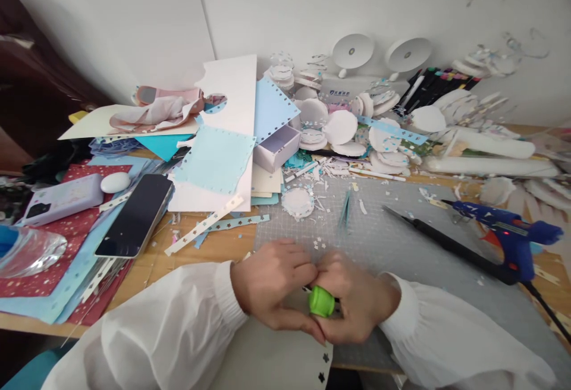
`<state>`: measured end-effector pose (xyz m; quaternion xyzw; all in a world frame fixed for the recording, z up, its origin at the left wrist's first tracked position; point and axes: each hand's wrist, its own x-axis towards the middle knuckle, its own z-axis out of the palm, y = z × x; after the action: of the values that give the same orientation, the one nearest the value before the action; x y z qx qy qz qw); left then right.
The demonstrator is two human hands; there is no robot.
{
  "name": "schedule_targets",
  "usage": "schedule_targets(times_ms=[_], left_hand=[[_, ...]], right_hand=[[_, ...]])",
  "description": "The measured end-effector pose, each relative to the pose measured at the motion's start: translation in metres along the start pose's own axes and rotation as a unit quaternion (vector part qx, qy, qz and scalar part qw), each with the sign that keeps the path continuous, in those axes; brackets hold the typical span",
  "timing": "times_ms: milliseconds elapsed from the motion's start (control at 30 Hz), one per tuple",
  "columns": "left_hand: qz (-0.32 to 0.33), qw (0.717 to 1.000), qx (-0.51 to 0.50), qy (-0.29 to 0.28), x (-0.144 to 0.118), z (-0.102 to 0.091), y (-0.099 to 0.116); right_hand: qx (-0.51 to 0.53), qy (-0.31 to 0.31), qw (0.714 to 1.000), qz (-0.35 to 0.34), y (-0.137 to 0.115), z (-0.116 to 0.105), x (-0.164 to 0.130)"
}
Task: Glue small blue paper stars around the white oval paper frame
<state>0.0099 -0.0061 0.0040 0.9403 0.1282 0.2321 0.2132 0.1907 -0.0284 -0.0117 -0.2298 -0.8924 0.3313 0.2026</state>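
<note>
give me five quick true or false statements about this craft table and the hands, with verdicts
1. Both hands, left hand and right hand, close together on a small green plastic punch. True.
2. The punch sits on the edge of a white paper sheet that has star-shaped holes. True.
3. The blue hot glue gun lies left of the hands. False: it lies to the right, on the grey cutting mat.
4. The black smartphone lies screen up, left of the mat. True.
5. The small lilac cardboard box is shut with a lid. False: it is open on top.
</note>
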Motion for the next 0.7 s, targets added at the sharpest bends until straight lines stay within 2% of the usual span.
schedule_targets(times_ms=[267,467,700], left_hand=[[-0.017,1.000,-0.003,0.003,-0.002,0.002,-0.001],[-0.137,0.990,-0.028,0.023,-0.003,0.000,-0.003],[-0.183,0.978,-0.099,0.023,-0.008,-0.006,-0.006]], right_hand=[[-0.027,0.006,1.000,0.009,0.005,0.000,-0.001],[-0.069,0.060,0.996,0.013,0.007,-0.009,-0.001],[-0.117,0.111,0.985,0.061,0.007,-0.019,-0.005]])
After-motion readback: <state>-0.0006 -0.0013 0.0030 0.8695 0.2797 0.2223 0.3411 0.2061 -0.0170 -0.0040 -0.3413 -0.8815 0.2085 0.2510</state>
